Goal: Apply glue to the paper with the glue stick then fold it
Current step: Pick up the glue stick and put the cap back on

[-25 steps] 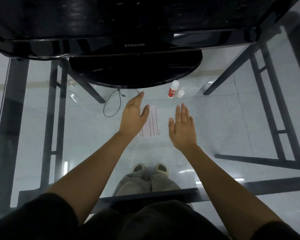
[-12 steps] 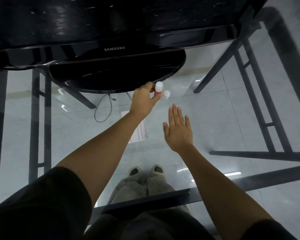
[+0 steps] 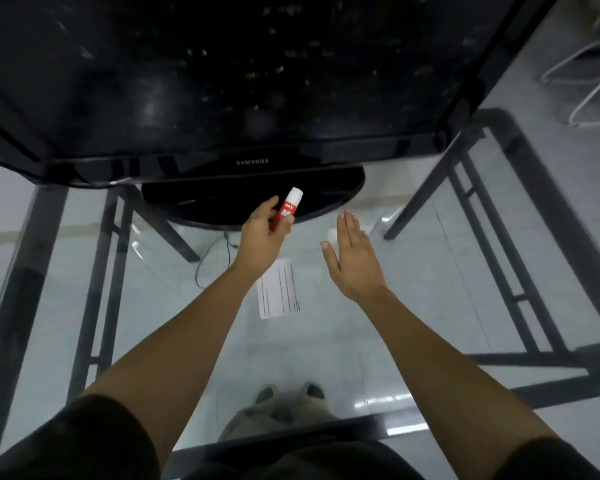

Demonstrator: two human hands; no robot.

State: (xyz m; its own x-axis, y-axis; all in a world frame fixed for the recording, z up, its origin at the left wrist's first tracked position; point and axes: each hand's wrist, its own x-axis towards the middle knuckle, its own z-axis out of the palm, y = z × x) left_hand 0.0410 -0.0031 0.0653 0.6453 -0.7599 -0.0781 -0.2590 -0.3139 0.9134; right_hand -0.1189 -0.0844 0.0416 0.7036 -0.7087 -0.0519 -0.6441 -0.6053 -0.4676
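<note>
A red and white glue stick (image 3: 289,207) is held in my left hand (image 3: 262,237), lifted above the glass table with its white end pointing up and away. Below and between my hands a small white paper (image 3: 279,289) with printed lines lies flat on the glass; my left wrist covers its top left corner. My right hand (image 3: 352,258) hovers flat to the right of the paper, fingers straight and together, holding nothing. A small white cap (image 3: 332,234) peeks out just beyond my right thumb.
A black Samsung monitor (image 3: 252,98) on a round black stand (image 3: 326,192) fills the far side of the glass table (image 3: 430,271). Dark table frame bars (image 3: 499,254) and a cable (image 3: 212,261) show through the glass. My feet (image 3: 288,396) are visible below.
My left hand went from flat over the paper to the glue stick by the monitor stand, closed on it and lifted it. The right hand stayed beside the paper. The camera view shifted.
</note>
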